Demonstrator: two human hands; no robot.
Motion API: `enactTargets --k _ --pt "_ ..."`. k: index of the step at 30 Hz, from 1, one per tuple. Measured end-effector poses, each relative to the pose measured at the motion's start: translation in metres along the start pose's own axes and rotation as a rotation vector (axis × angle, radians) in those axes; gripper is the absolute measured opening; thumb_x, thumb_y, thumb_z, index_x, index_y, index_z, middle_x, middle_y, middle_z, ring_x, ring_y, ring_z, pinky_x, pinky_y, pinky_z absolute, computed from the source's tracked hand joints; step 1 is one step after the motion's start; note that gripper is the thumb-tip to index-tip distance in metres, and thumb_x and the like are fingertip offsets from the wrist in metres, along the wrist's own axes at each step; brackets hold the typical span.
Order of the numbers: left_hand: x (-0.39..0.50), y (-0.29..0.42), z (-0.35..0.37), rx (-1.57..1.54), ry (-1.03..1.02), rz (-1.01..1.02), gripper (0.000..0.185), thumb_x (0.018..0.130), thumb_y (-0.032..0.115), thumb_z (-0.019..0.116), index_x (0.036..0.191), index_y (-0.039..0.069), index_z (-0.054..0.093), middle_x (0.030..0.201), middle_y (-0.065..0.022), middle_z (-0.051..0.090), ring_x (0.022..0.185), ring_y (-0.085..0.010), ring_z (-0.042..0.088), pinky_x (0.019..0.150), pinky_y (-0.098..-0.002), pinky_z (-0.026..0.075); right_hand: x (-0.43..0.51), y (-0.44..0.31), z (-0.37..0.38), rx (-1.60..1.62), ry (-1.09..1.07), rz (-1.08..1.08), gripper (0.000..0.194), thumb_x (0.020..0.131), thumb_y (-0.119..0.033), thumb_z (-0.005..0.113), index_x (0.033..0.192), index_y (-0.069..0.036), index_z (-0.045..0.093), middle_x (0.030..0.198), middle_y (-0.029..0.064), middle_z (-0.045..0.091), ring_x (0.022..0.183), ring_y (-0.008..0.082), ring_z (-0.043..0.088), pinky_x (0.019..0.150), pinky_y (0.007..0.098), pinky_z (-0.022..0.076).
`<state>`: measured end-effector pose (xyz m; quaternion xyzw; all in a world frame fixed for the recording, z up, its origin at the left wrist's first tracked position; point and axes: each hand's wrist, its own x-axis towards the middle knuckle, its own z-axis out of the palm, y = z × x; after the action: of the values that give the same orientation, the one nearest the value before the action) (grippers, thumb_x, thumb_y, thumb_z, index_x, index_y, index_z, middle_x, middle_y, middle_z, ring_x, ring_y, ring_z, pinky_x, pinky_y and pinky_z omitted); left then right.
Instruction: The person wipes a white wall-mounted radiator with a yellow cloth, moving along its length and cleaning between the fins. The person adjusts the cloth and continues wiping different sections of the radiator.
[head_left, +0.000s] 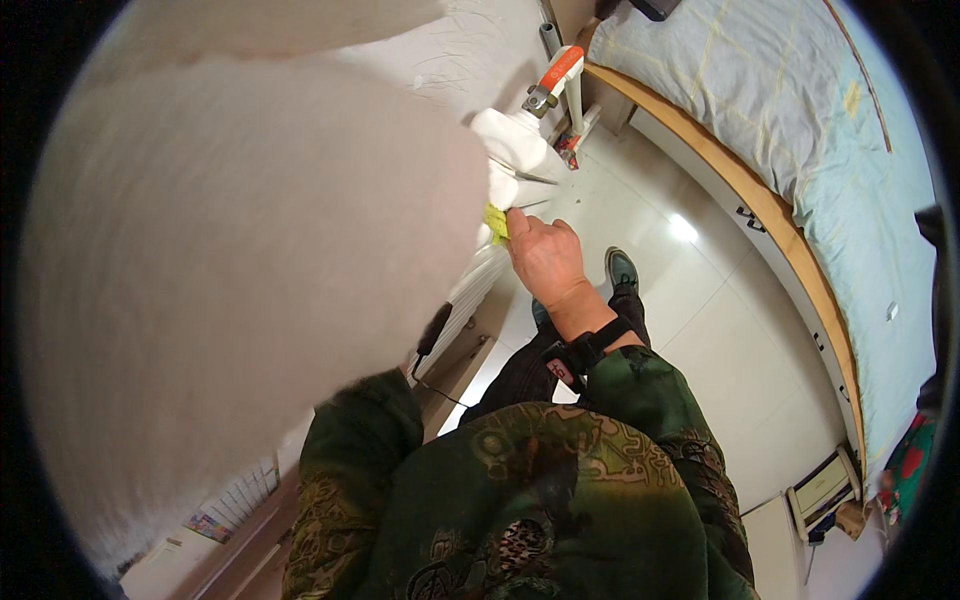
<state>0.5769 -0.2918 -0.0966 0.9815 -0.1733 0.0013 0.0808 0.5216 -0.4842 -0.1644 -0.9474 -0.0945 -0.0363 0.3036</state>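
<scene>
My right hand (545, 253) has its fingers closed on a yellow-green cloth (496, 223), which touches the side of a white radiator (480, 281). Just beyond the hand, the radiator's rounded white top end (510, 142) joins a valve with an orange lever handle (562, 69). My left hand is out of view; the left sleeve (367, 427) ends behind a large, blurred, pale fluffy thing that fills the left of the view. Near that sleeve end a black handle-like piece (434, 328) with a thin cord lies against the radiator.
A bed with a wooden edge (720, 154) and a rumpled grey and light blue cover (750, 97) curves along the right. My shoes stand on the pale tiled floor (705, 315). A small stool-like frame (825, 491) is at the lower right. White pipes rise beside the valve.
</scene>
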Motion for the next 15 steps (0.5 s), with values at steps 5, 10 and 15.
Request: enactTargets --k 5,10,15 --pt "0.001 0.014 -0.013 0.074 0.0 0.124 0.042 0.093 0.012 0.061 0.133 -0.003 0.056 0.125 -0.0231 0.064 0.116 -0.0425 0.058 0.105 -0.0502 0.043 -0.001 0.006 0.011 0.029 0.017 0.004 0.014 0.084 -0.013 0.062 0.096 -0.009 0.055 0.07 0.0049 0.063 0.061 0.0257 0.065 0.062 0.0392 0.0507" --pt "0.0 0.034 -0.026 0.035 -0.072 0.156 0.045 0.091 0.012 0.064 0.131 -0.007 0.053 0.132 -0.0243 0.056 0.122 -0.0441 0.053 0.108 -0.0509 0.041 -0.007 0.015 0.019 0.017 -0.042 0.024 0.008 0.086 -0.011 0.057 0.093 -0.009 0.055 0.069 0.0052 0.064 0.059 0.0252 0.065 0.06 0.0394 0.0512" --pt "-0.003 0.052 -0.033 -0.039 -0.145 0.143 0.051 0.085 0.012 0.07 0.13 -0.005 0.053 0.136 -0.0209 0.05 0.13 -0.0405 0.047 0.111 -0.0507 0.038 -0.018 0.025 0.027 -0.016 -0.128 0.05 0.005 0.087 -0.012 0.056 0.091 -0.009 0.055 0.07 0.0069 0.067 0.061 0.0265 0.067 0.057 0.0393 0.0512"
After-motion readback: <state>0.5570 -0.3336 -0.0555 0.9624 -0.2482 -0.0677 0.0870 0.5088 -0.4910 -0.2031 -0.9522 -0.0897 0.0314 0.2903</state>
